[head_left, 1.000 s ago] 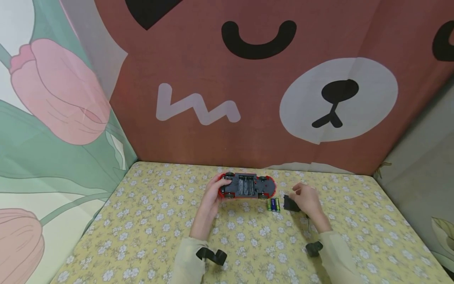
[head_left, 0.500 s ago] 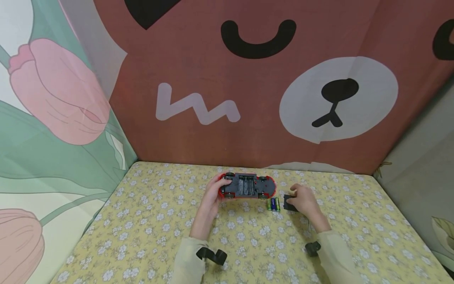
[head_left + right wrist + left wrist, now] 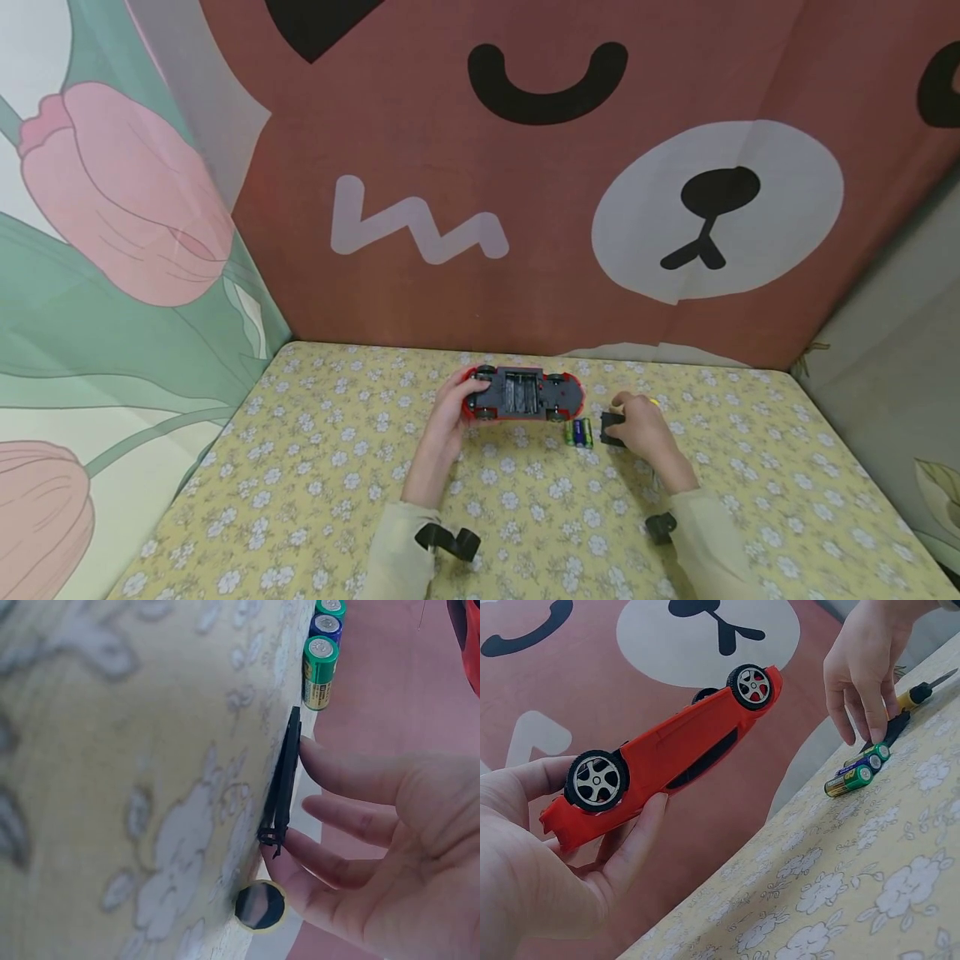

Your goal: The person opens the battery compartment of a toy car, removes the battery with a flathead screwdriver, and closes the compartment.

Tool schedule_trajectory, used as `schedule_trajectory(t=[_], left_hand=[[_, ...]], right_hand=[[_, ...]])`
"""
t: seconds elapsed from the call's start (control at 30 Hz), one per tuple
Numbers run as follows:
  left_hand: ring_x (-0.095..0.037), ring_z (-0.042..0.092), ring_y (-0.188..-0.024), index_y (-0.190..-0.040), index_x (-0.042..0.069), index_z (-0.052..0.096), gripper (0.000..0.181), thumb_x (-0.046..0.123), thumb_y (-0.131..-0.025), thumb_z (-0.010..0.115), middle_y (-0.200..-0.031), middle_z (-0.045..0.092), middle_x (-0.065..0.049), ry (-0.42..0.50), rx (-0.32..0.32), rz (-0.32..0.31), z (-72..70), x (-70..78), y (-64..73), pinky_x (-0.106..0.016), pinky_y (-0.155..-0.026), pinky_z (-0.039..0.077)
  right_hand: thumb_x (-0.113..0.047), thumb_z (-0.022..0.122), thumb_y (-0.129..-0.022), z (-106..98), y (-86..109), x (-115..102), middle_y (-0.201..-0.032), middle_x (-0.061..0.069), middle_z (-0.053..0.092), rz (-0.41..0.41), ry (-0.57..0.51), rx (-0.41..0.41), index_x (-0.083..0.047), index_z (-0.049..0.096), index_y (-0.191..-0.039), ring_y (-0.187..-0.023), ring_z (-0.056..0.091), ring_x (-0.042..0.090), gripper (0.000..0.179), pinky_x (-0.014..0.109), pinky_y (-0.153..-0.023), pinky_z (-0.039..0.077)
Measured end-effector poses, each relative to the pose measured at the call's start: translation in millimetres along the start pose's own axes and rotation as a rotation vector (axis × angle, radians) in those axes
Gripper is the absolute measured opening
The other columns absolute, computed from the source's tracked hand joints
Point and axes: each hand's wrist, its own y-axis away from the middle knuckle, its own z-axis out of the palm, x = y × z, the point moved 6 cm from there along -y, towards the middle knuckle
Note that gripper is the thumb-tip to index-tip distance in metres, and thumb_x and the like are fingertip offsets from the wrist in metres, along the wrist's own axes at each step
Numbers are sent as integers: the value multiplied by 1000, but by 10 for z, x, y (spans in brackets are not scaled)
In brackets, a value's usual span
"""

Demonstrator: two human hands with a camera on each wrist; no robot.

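My left hand [image 3: 448,410] grips one end of a red toy car [image 3: 671,754], held upside down above the table. Its dark underside faces up, with an uncovered battery compartment [image 3: 521,392] in the middle. To the right, my right hand [image 3: 647,425] has thumb and fingertips at the edges of a flat black battery cover [image 3: 283,780], which is slightly tilted at the tabletop. Just left of the cover, three green and blue batteries [image 3: 578,433] lie side by side. My right hand partly hides the cover in the head view.
A screwdriver [image 3: 916,695] with a yellow and black handle lies beyond the cover, mostly hidden by my right hand in the head view. The table [image 3: 322,492] has a yellow flowered cloth. A bear-print curtain [image 3: 420,308] hangs behind it.
My right hand has shifted slightly left, its thumb and fingers coming onto the battery cover. A bit of yellow now shows behind that hand. The left hand and car stay put.
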Motion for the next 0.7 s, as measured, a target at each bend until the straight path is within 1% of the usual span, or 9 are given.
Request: schedule_trajectory(t=[0.2, 0.37, 0.53, 0.63, 0.7], left_hand=[[-25, 66, -105, -148, 5, 54, 55, 11, -94, 66, -137, 59, -20, 7, 6, -7, -3, 0, 1, -44, -76, 63], [-25, 66, -107, -146, 7, 57, 53, 11, -94, 66, -138, 59, -19, 9, 14, -17, -2, 1, 9, -45, -78, 62], [-26, 65, -108, -148, 6, 54, 55, 10, -94, 65, -139, 58, -20, 13, 6, -15, 4, 3, 12, -46, -79, 62], [-26, 65, -109, -149, 7, 54, 56, 10, -95, 65, -139, 58, -19, 19, 5, -19, 0, 0, 11, -45, -78, 62], [-26, 64, -109, -149, 6, 53, 55, 10, -95, 65, -140, 57, -20, 20, 3, -17, -2, 0, 9, -44, -78, 62]], right_hand=[[-4, 80, -89, 1, -11, 2, -119, 33, 60, 16, 24, 4, 13, 59, -128, -104, 62, 45, 47, 52, -80, 57], [-3, 80, -89, 15, -13, 5, -116, 32, 60, 17, 14, 12, 12, 60, -127, -103, 60, 44, 45, 52, -79, 57], [-3, 78, -90, 24, 8, 9, -120, 34, 57, 12, -2, 22, 13, 58, -128, -106, 55, 47, 46, 53, -79, 55], [-4, 78, -91, 21, 23, 5, -121, 36, 55, 24, 0, 19, 14, 56, -128, -107, 55, 48, 46, 53, -79, 54], [-5, 78, -91, 20, 25, 8, -120, 35, 55, 36, 11, 14, 15, 57, -126, -106, 56, 47, 45, 53, -79, 55]])
